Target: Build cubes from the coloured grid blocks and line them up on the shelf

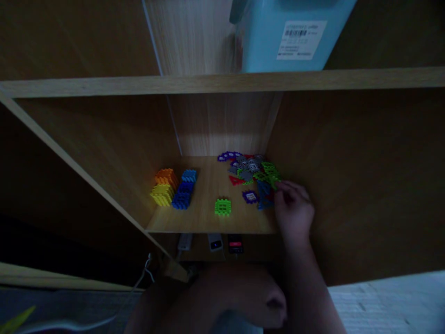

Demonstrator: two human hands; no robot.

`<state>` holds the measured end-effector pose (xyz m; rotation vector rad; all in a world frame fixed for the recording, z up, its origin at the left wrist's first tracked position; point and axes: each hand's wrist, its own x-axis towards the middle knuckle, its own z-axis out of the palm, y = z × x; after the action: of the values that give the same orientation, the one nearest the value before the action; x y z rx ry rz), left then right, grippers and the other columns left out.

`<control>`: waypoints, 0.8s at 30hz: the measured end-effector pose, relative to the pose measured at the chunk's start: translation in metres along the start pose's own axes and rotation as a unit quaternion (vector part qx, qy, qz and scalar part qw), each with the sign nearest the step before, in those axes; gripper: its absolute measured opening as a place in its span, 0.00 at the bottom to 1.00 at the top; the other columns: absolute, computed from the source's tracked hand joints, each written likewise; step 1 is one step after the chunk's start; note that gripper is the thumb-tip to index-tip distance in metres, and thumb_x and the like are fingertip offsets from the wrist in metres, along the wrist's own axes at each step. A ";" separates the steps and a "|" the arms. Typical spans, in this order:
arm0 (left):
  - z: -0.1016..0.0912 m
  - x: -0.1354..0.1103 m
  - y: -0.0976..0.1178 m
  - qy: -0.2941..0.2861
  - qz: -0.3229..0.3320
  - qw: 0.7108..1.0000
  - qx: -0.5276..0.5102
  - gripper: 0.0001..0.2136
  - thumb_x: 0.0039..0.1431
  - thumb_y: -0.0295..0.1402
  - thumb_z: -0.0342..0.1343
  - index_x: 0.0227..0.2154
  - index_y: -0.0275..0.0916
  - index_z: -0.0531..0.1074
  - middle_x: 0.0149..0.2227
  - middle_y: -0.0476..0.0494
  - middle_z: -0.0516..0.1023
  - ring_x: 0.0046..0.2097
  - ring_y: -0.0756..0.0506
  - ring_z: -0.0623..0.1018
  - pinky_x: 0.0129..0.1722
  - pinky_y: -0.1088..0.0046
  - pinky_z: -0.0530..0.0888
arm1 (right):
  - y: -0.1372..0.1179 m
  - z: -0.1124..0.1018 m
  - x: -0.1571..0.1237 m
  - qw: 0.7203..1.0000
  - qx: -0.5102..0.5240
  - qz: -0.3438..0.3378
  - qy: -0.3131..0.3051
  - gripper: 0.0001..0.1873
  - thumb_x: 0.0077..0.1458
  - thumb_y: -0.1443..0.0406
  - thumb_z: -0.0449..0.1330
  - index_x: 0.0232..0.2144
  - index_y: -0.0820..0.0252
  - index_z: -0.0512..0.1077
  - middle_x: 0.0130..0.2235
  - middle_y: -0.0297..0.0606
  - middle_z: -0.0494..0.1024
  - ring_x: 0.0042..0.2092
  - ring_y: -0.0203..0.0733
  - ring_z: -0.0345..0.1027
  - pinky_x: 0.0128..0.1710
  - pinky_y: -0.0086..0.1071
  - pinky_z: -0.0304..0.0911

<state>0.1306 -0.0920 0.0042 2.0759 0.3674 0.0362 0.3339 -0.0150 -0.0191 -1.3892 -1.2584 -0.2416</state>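
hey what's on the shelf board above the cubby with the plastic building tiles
A light blue bin with a white barcode label stands on the upper shelf board. The bin's top is out of frame, and its walls hide whatever it holds.

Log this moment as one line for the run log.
right hand: at loose tile pile, grip unclear | left hand: low, outside shelf | cubes: shelf left | green tile: alone, front
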 end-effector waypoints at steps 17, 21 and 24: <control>-0.063 -0.033 -0.061 0.526 0.086 0.790 -0.304 0.16 0.68 0.45 0.66 0.51 0.40 0.81 0.32 0.48 0.78 0.28 0.53 0.72 0.25 0.79 0.68 | -0.046 0.003 -0.014 0.975 0.187 -0.018 -0.119 0.12 0.62 0.66 0.68 0.48 0.51 0.81 0.44 0.37 0.84 0.43 0.43 0.79 0.45 0.37 0.76; -0.066 -0.031 -0.058 0.519 0.122 0.797 -0.286 0.23 0.64 0.42 0.71 0.59 0.44 0.76 0.45 0.43 0.80 0.41 0.48 0.79 0.34 0.77 0.77 | -0.078 -0.006 -0.016 0.962 0.163 -0.132 -0.174 0.15 0.64 0.70 0.67 0.50 0.49 0.80 0.46 0.35 0.84 0.45 0.43 0.80 0.46 0.36 0.76; -0.065 -0.034 -0.061 0.506 0.150 0.807 -0.267 0.20 0.67 0.42 0.69 0.58 0.43 0.78 0.51 0.40 0.81 0.48 0.45 0.81 0.47 0.72 0.80 | -0.096 -0.004 -0.021 0.944 0.167 -0.202 -0.201 0.17 0.66 0.72 0.66 0.53 0.48 0.78 0.47 0.37 0.84 0.49 0.45 0.80 0.49 0.39 0.76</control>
<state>0.0721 -0.0183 -0.0100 1.3588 0.5683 1.3247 0.2544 -0.0546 0.0221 -0.9010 -1.8324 -0.0156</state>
